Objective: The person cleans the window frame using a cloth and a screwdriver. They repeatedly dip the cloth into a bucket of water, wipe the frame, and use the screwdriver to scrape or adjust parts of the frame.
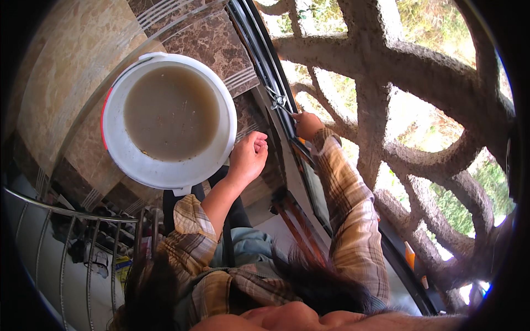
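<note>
My right hand [308, 125] reaches to the window frame at the right and grips the end of a thin metal rod or wire. A tangled knot of pale wire or cord [278, 100] lies on the dark frame just beyond my fingertips. My left hand [249, 158] is loosely curled beside the bucket's right rim, its palm side partly hidden; I cannot tell whether it holds anything. The white plastic bucket [225, 111], with a red patch on its left rim, stands before me and holds murky brown water [172, 113].
Stairs of beige and dark brown marble tile [207, 45] lie beyond the bucket. A curved metal railing [70, 213] runs at the lower left, with shoes below it. A rough concrete lattice [372, 103] stands outside the window frame [265, 49] at the right.
</note>
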### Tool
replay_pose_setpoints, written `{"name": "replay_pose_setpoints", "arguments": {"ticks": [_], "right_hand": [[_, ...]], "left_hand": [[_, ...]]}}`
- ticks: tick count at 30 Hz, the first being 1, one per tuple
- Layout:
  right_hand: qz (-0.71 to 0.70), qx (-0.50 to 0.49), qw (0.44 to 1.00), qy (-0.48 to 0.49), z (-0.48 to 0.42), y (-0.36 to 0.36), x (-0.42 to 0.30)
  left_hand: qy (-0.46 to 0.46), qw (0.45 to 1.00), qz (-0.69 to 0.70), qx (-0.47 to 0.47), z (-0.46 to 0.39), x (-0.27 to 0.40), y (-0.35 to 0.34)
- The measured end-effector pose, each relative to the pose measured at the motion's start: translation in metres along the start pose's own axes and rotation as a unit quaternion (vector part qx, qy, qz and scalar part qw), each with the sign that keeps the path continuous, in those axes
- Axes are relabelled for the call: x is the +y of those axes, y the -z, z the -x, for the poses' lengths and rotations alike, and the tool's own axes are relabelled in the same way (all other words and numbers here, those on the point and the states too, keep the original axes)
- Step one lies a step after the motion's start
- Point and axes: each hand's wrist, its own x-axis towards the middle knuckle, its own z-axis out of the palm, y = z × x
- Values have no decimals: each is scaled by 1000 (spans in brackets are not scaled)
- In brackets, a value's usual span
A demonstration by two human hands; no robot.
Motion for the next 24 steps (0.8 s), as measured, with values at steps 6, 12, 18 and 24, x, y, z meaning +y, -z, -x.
{"name": "replay_pose_setpoints", "arguments": {"ticks": [6,12,18,24], "right_hand": [[10,-19,999,-49,34,-31,0],[-20,-55,991,-117,62,-80,17],[-60,14,991,-118,79,-106,10],[-67,60,993,-73,78,-131,26]], "left_hand": [[16,999,-16,-24,3,2,7],[-8,1000,2,-17,8,3,7],[-7,1000,8,-27,8,5,2],[8,999,-9,-45,10,5,-4]]}}
